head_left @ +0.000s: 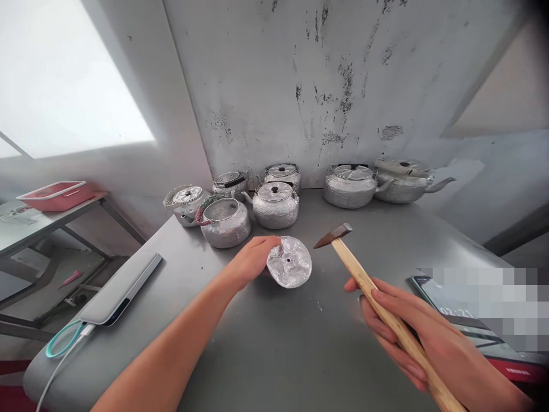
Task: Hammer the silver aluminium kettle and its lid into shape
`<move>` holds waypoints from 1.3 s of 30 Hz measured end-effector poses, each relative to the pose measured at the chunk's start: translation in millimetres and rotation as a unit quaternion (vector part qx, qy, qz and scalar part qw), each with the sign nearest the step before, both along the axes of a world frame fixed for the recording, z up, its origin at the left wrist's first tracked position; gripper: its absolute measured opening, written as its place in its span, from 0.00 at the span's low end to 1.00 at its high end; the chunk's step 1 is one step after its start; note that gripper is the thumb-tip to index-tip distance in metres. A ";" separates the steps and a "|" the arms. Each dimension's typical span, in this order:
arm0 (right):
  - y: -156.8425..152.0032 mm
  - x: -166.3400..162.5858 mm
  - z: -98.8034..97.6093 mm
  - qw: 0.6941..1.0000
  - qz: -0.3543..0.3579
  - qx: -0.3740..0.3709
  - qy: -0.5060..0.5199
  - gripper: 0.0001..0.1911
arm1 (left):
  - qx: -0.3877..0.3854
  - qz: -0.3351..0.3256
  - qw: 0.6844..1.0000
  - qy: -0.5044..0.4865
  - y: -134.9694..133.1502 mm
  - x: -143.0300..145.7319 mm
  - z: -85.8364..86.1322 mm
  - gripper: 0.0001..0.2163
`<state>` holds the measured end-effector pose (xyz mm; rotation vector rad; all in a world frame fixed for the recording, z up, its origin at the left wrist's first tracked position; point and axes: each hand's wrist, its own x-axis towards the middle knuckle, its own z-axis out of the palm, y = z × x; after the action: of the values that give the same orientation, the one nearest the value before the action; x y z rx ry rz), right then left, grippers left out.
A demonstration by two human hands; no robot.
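My left hand (257, 257) grips the left edge of a round silvery kettle lid (295, 273). Dents cover the lid's face, and a small dark hole sits at its centre. The lid is tilted towards me above the grey table (274, 349); most of the gripping fingers are hidden behind it. In my right hand (412, 326) is a hammer (364, 280), held by its wooden handle. Its metal head, with one tapered end, points away from me, to the right of the lid and apart from it.
Several dented metal kettles stand along the back, including a lidless kettle (225, 226) and a lidded kettle (275, 209). A power bank (122, 289) with a cable lies left, a phone (446, 303) right. A pink basket (55, 197) sits on a side table.
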<state>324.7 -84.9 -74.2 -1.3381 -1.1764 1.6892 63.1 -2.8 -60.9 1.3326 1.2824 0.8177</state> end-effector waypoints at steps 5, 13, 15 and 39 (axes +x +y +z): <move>-0.9 -3.2 4.3 1.000 0.006 -0.007 -0.005 0.22 | -0.062 0.000 0.996 -0.059 5.0 -0.3 -6.2 0.11; -0.9 -2.7 3.4 1.000 0.000 -0.007 0.003 0.22 | -0.006 -0.043 0.998 -0.044 4.5 -2.5 -4.3 0.09; -0.8 -2.5 3.4 1.000 -0.001 -0.008 0.014 0.21 | -0.010 -0.054 0.997 -0.055 3.7 -2.4 -3.3 0.09; 0.8 -3.5 3.4 1.000 -0.002 -0.007 0.014 0.21 | 0.004 -0.104 0.993 -0.062 1.7 -3.2 -1.8 0.08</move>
<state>321.3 -84.1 -70.9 -1.3205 -1.1463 1.7113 59.8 -1.1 -62.7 1.3724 1.0251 0.7477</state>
